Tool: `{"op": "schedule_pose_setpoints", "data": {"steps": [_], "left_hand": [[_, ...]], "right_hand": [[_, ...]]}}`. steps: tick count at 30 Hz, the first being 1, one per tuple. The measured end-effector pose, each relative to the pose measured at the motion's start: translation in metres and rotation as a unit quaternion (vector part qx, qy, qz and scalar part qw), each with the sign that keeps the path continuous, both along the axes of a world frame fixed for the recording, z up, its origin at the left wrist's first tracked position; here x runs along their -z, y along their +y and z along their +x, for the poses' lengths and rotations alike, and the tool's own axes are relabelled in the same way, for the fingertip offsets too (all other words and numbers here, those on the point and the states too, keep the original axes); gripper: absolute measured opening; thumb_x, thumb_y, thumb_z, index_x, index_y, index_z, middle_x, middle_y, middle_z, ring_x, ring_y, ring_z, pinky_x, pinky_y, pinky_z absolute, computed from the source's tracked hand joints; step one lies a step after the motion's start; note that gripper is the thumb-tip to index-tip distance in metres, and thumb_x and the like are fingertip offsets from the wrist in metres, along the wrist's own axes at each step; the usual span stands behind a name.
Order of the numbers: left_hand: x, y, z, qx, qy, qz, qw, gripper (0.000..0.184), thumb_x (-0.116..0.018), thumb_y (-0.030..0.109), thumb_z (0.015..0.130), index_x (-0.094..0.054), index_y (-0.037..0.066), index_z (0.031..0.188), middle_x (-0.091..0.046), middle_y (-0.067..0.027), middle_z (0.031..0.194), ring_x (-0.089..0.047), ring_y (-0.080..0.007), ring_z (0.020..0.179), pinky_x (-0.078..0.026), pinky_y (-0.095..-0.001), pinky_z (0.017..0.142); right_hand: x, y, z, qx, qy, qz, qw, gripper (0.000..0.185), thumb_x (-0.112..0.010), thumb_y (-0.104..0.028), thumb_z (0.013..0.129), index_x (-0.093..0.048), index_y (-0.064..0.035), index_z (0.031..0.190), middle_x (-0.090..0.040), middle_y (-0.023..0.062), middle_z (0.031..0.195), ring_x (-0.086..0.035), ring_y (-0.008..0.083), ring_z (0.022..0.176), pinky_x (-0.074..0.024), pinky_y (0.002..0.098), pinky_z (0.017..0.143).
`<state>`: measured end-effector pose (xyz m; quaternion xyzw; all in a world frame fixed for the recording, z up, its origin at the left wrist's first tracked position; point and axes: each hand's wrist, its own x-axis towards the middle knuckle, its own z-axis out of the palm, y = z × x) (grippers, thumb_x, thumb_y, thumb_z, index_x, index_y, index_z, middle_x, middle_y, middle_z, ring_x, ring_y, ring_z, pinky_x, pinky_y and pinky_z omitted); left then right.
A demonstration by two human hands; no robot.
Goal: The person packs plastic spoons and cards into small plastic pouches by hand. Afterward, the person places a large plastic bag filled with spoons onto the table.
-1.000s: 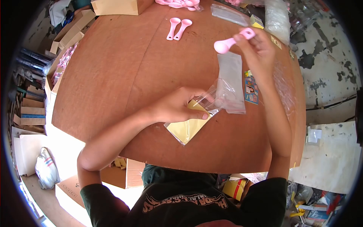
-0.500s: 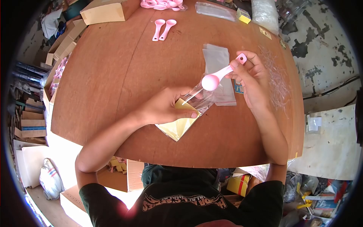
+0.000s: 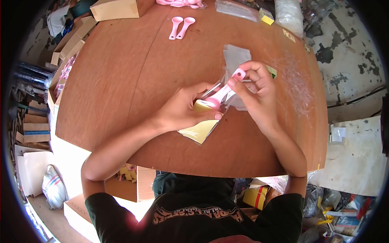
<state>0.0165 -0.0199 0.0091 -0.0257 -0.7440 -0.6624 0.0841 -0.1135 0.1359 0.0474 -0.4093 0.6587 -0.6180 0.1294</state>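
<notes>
My left hand grips a clear plastic bag with a yellow card inside it. The thumb lies across the front of the bag. Between the thumb and fingers of my right hand is the handle end of a pink spoon. The spoon's bowl is inside the mouth of the bag, just above the card. Behind my hands lie flat clear bags, partly covered by my right hand. Two more pink spoons rest side by side farther back on the brown table.
At the back are a cardboard box, a pile of pink spoons, a stack of clear bags and a small yellow box. Thin plastic strands lie on the right. Open boxes stand along the left edge.
My right hand has come down and left with the pink spoon, and its bowl has passed from outside the bag into its mouth. My left hand still holds the bag and card.
</notes>
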Motion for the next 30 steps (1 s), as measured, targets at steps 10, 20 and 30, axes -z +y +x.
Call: {"op": "schedule_pose_setpoints", "data": {"steps": [10,20,30], "left_hand": [[-0.003,0.001,0.003,0.003,0.062,-0.021,0.998,0.06,-0.081,0.02,0.078,-0.053,0.0,0.127,-0.065,-0.0147,0.116,-0.063,-0.018,0.104,-0.049,-0.0322,0.092],[-0.004,-0.008,0.001,-0.161,0.165,-0.136,0.964,0.058,-0.077,0.021,0.081,-0.049,0.002,0.129,-0.054,-0.0166,0.12,-0.054,-0.0279,0.113,-0.045,-0.0389,0.095],[-0.009,-0.014,0.006,0.091,0.003,0.231,0.969,0.043,-0.061,0.029,0.096,-0.053,0.001,0.127,-0.064,-0.0118,0.112,-0.061,-0.0181,0.104,-0.048,-0.0345,0.092]], "right_hand": [[-0.038,0.017,-0.003,-0.001,-0.027,0.063,0.998,0.017,-0.065,-0.014,0.092,-0.069,-0.0004,0.103,-0.069,0.0031,0.096,-0.062,0.0085,0.088,-0.0482,0.0212,0.078],[-0.106,0.018,-0.045,0.055,0.456,0.039,0.888,0.012,-0.065,-0.001,0.088,-0.068,0.005,0.098,-0.068,0.0087,0.094,-0.065,0.0136,0.082,-0.0512,0.025,0.073],[-0.046,0.036,0.017,-0.112,-0.175,0.12,0.971,0.024,-0.062,-0.011,0.094,-0.064,0.0059,0.111,-0.067,0.0118,0.104,-0.067,0.0159,0.085,-0.0556,0.028,0.077]]}}
